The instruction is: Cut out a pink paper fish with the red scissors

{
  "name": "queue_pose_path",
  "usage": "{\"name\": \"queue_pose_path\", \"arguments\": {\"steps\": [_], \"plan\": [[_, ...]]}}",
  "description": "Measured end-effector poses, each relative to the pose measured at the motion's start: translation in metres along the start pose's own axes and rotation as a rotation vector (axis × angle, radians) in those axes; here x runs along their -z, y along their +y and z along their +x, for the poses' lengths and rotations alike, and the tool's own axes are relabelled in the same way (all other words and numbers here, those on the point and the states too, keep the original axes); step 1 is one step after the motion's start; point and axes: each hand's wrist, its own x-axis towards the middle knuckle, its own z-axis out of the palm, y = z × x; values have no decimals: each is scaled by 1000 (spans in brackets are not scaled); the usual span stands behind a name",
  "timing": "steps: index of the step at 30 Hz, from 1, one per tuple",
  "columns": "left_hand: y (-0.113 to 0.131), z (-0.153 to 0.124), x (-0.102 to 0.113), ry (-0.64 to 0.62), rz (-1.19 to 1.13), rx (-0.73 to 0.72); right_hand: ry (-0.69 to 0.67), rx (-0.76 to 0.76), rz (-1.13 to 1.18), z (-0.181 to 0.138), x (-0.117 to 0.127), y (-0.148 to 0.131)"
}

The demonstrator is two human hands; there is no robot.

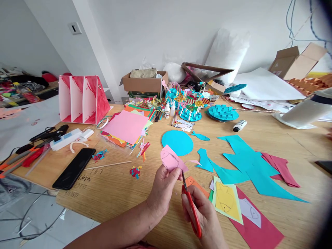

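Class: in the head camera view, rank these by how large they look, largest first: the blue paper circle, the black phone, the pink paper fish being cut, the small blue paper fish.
1. Black phone, though it lies nearer the camera.
2. Blue paper circle, close to the phone.
3. Pink paper fish.
4. Small blue paper fish.

Scissors [191, 207] handles hidden in right hand [207, 216] — box [295, 62] edge-cropped

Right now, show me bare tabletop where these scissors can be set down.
Bare wood lies between the black phone, the thin wooden stick and the left hand. It is crowded around the teal paper scraps and the coloured paper stack.
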Motion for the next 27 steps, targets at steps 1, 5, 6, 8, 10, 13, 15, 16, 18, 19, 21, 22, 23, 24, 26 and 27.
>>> {"name": "queue_pose_path", "arguments": {"steps": [1, 5, 6, 8, 10, 13, 15, 16, 18, 19, 21, 22, 23, 24, 26, 27], "plan": [[0, 1, 0, -2, 8, -4, -5, -6, 3, 0, 0, -1], [1, 3, 2, -39, 24, -45, 12, -27, 17, 0, -2, -3], [1, 4, 2, -46, 30, -56, 15, -39, 25, 0, -2, -4], [2, 4, 3, -52, 49, -74, 16, -58, 39, 1, -3, -4], [3, 4, 4, -55, 74, -77, 4, -56, 57, 1, -3, -2], [4, 3, 4, -63, 104, -71, -11, -44, 82, 3, -2, 3], [5, 3, 4, -75, 116, -72, -6, -35, 86, 3, -2, 6], [5, 3, 4, -80, 120, -74, -1, -30, 86, 3, -2, 8], [6, 3, 4, -93, 125, -76, -4, -25, 87, 2, -2, 10], [6, 3, 5, -98, 125, -74, -4, -25, 87, 2, -3, 11], [5, 4, 5, -104, 121, -72, 1, -33, 82, 1, -3, 10], [5, 4, 6, -109, 119, -72, -1, -36, 79, 1, -3, 10], [4, 4, 6, -114, 118, -72, -4, -38, 76, 1, -3, 9], [3, 4, 7, -117, 118, -73, -10, -39, 72, 1, -3, 8], [2, 4, 8, -121, 121, -75, -29, -34, 65, 1, -2, 6], [2, 4, 8, -124, 122, -73, -37, -30, 65, 1, -2, 6]]}}
